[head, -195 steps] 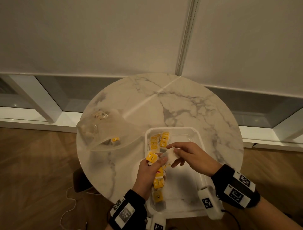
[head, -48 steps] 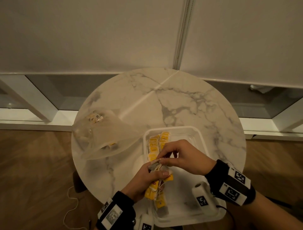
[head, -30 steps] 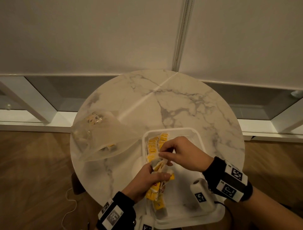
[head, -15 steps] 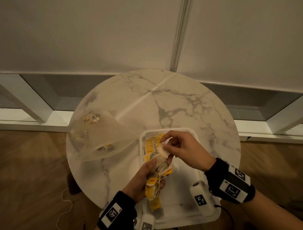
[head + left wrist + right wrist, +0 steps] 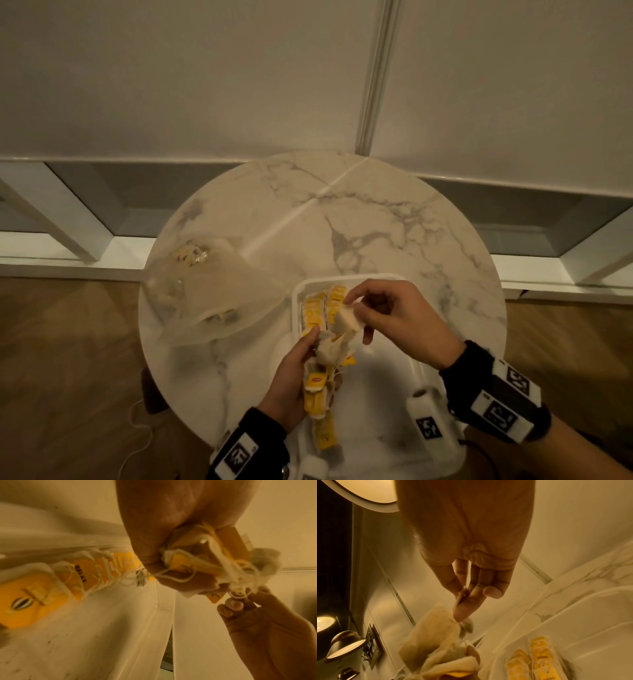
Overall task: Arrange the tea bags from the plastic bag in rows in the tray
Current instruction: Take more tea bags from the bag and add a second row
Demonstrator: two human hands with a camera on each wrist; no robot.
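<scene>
A white tray (image 5: 383, 277) lies on the near side of the round marble table. Yellow-tagged tea bags (image 5: 318, 308) lie in rows along its left side, also seen in the left wrist view (image 5: 51, 585) and the right wrist view (image 5: 537, 661). My left hand (image 5: 308, 346) grips a tangled bunch of tea bags (image 5: 327, 354) with strings above the tray. My right hand (image 5: 356, 305) pinches one pale tea bag (image 5: 346, 320) just above that bunch, thumb against fingers (image 5: 462, 609). A clear plastic bag (image 5: 212, 294) holding a few tea bags lies at the table's left.
The right part of the tray floor (image 5: 383, 394) shows bare white. The table's far half (image 5: 359, 222) is plain marble, with a wall and a low ledge behind. Wood floor and a white cable (image 5: 137, 442) lie below left.
My right hand has drawn one tea bag up and slightly away from the bunch in my left hand. The left hand has stayed over the tray's left side.
</scene>
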